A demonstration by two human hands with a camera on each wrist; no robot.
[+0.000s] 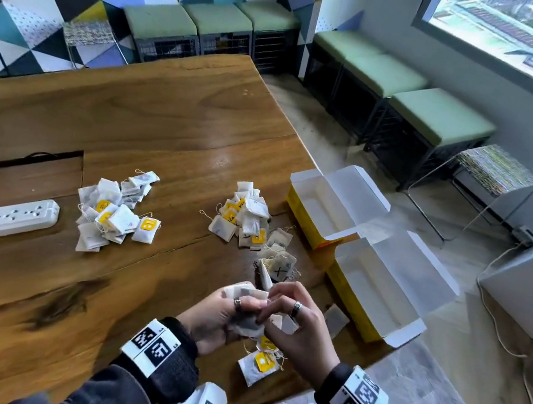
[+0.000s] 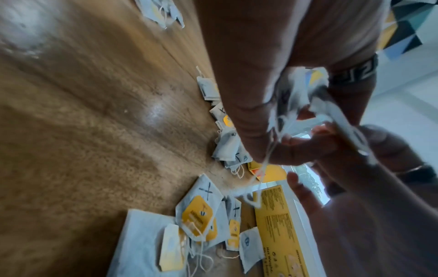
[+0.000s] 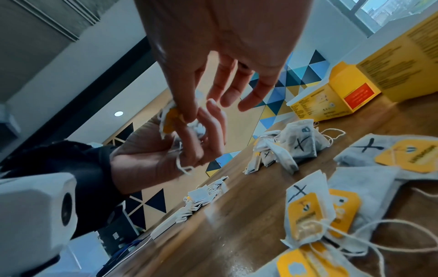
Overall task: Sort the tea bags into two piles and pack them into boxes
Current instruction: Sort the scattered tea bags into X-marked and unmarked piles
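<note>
Left hand: my left hand (image 1: pixel 212 318) is cupped around a small crumpled bunch of white paper tea bags (image 1: pixel 246 324), held above the near edge of the brown wooden tabletop (image 1: pixel 155 116).
Right hand: my right hand (image 1: pixel 297 331) pinches that same bunch with thumb and forefinger, the other fingers (image 3: pixel 254 94) spread loose.
Left pile: a heap of white tea bags with yellow tags (image 1: pixel 114 214) lies mid-tabletop, just right of a white plastic power strip (image 1: pixel 9 218).
Right pile: a second heap of tea bags, some marked with a black X (image 1: pixel 244 221), lies nearer the boxes.
Loose bags: a few tagged tea bags (image 1: pixel 260 364) lie under my hands at the tabletop's edge.
Boxes: two open yellow cardboard boxes, one farther (image 1: pixel 331 206) and one nearer (image 1: pixel 382 281), stand at the right edge, both showing white insides.
</note>
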